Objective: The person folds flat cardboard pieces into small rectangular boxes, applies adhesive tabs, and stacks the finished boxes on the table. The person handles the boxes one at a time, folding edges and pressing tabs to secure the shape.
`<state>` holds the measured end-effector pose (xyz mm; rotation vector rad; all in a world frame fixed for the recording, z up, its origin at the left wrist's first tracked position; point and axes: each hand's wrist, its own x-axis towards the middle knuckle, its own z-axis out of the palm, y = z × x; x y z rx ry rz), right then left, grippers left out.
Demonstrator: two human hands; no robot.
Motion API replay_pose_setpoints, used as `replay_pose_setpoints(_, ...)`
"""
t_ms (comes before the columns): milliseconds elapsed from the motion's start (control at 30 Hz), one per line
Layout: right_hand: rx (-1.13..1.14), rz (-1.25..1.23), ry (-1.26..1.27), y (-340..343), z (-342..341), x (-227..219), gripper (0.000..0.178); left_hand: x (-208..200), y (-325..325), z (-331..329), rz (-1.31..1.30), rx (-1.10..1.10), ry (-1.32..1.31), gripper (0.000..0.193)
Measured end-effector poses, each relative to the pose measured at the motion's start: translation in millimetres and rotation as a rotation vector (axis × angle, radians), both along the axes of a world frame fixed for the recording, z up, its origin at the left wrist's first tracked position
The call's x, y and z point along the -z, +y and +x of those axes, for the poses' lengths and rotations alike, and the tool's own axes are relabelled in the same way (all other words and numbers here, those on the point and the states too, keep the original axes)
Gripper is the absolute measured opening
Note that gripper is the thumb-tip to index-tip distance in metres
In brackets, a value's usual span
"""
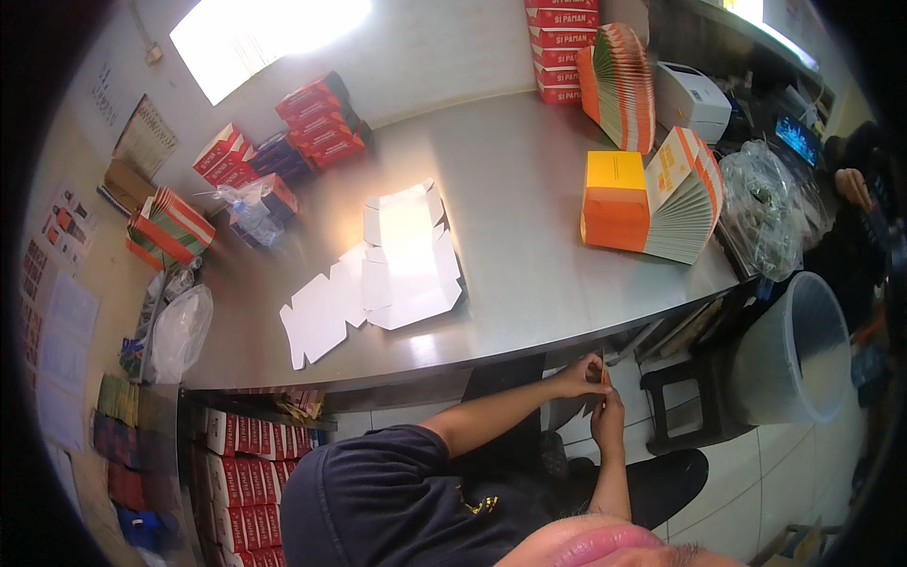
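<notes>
Both my hands are in front of my lap, just below the table's near edge. My left hand [578,378] has its fingers closed on a thin card piece [605,376] with an orange edge. From the other side, my right hand [607,416] pinches the same piece. Most of it is hidden by the fingers, and I cannot make out its full shape. On the table [529,274], left of my hands, unfolded white carton blanks [406,293] lie with their plain side up, partly overlapping.
At the right stand a yellow and orange box [614,203] and a fanned row of flat cartons [685,203]. Behind are a white printer [694,99] and stacked red boxes [565,57]. A translucent bin [794,350] and a black stool [690,406] stand on the floor.
</notes>
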<state>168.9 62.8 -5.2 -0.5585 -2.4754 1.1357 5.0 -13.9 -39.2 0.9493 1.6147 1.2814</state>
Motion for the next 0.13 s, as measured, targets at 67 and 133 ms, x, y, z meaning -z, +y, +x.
replay_pose_setpoints(67, 0.059, -0.184, -0.035, -3.9, -0.3, -15.0, 0.061, 5.2, 2.4, -1.0, -0.007, 0.007, -0.092, 0.069)
replay_pose_setpoints(133, 0.056, -0.23, -0.039, 5.1, 0.4, 1.2, 0.066, 11.1, 6.7, -4.2, -0.046, 0.015, -0.29, 0.065)
